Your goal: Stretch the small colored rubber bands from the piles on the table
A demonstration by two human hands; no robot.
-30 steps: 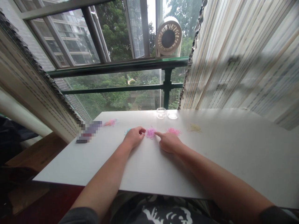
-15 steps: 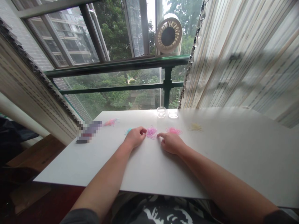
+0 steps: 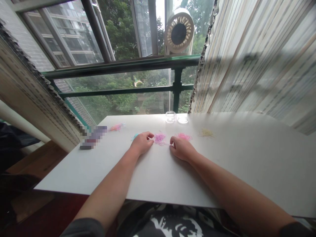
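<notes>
Beyond the left fingers [image 3: 149, 134], the teal pile [image 3: 134, 135] is partly hidden. The right fingers [image 3: 173, 141] cover the pink pile's [image 3: 184, 136] near edge; any strand at their tips is too fine to tell. Far left of both, pixelation blurs an object [image 3: 95, 137].

No words or numbers can be read here. The dark shirt [image 3: 138, 223] at the near side has a white print, but I can't read any letters in it. The blurry thing [image 3: 95, 136] on the left of the desk [image 3: 158, 181] is all little squares, so any words on it can't be read.
</notes>
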